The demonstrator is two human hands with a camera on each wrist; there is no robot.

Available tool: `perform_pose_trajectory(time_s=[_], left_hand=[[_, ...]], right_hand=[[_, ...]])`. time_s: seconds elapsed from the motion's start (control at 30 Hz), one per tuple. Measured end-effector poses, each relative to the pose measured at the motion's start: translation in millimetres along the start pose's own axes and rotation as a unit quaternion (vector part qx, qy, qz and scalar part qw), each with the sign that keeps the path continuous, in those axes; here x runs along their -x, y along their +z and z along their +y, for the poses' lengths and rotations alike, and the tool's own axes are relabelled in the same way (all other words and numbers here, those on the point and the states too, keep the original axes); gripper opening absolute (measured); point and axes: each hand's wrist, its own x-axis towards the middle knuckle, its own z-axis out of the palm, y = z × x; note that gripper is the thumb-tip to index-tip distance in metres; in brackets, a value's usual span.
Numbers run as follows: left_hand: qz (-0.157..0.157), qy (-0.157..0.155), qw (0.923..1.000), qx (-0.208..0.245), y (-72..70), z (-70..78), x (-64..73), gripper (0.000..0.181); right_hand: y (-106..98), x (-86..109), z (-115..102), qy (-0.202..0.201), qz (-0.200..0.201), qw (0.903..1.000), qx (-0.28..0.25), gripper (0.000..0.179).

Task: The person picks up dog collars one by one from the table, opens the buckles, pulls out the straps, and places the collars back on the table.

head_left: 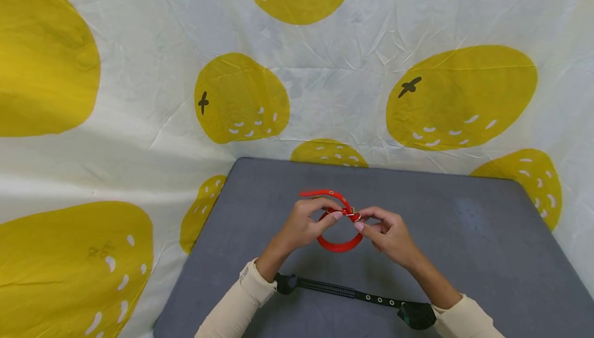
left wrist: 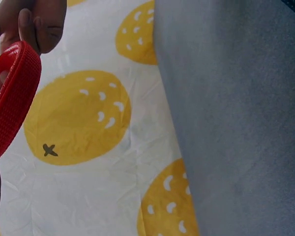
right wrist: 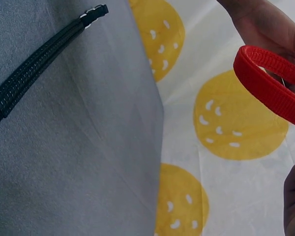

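Over the table, a red collar (head_left: 340, 246) with eyelets and a metal buckle is bent into a loop, its free end (head_left: 320, 192) sticking out to the far left. My left hand (head_left: 303, 223) pinches the strap beside the buckle between thumb and fingers. On the buckle's other side, the right hand (head_left: 390, 236) pinches the collar near a metal ring. Part of the buckle is hidden by fingertips. Both wrist views show the loop from outside: the red band (left wrist: 20, 93) at the left edge and the ribbed band (right wrist: 270, 91) at the right edge.
A dark collar (head_left: 327, 287) with eyelets lies across the near part of the grey table (head_left: 260, 188), below the hands. In the right wrist view its metal-fitted end (right wrist: 93, 15) shows. Behind the table hangs a white cloth (head_left: 334, 96) printed with yellow fruit.
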Motion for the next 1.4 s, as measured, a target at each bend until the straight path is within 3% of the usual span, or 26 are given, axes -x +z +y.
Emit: perform_pose_trajectory(time_s=[0.47, 0.93, 1.1, 1.4], left_hand=[[0.029, -0.028, 0.9991, 0.011, 0.4, 2.9, -5.7, 0.014], [0.003, -0.021, 0.9997, -0.01, 0.3, 5.3, -3.5, 0.012], [0.014, -0.013, 0.9998, -0.007, 0.8, 4.0, -3.3, 0.013], [0.032, -0.011, 0.9993, -0.014, 1.0, 3.2, -4.1, 0.016]], right_hand=[[-9.9, 1.2, -3.7, -0.008, -0.024, 0.9995, 0.017, 0.027], [-7.4, -4.4, -8.1, 0.017, -0.019, 0.9995, 0.017, 0.014], [-7.8, -3.0, -5.7, -0.002, -0.029, 0.9994, 0.017, 0.02], [-10.0, -1.8, -3.7, 0.003, -0.046, 0.9987, 0.022, 0.027]])
